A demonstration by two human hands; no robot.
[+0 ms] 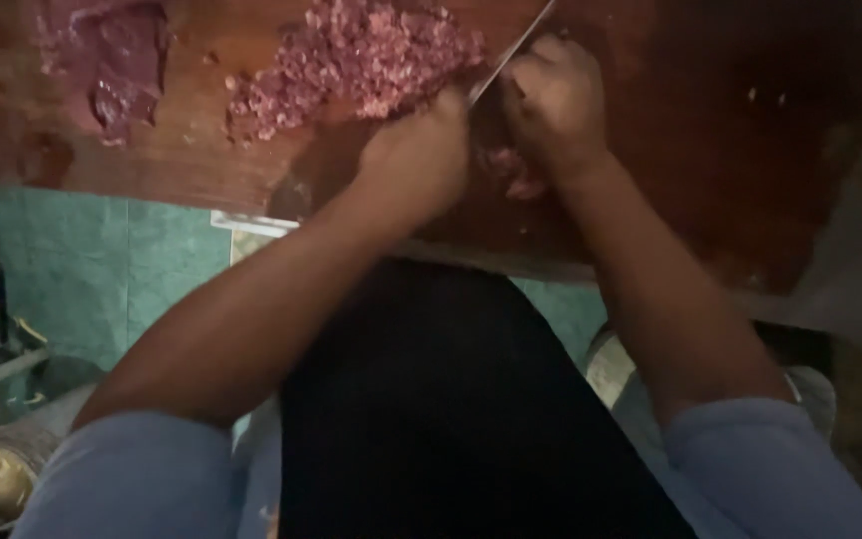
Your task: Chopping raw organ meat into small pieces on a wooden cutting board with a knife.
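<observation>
Pink minced meat (361, 55) lies on the wooden surface (710, 150) beside the right hand (554, 105), fisted around a knife (511, 55), while the curled left hand (419, 155) presses down on a meat piece (511, 170).

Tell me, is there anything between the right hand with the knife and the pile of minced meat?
Nothing visible. The right hand holds the knife, whose blade already reaches the edge of the minced meat. The left hand rests beside it, below the pile.
</observation>
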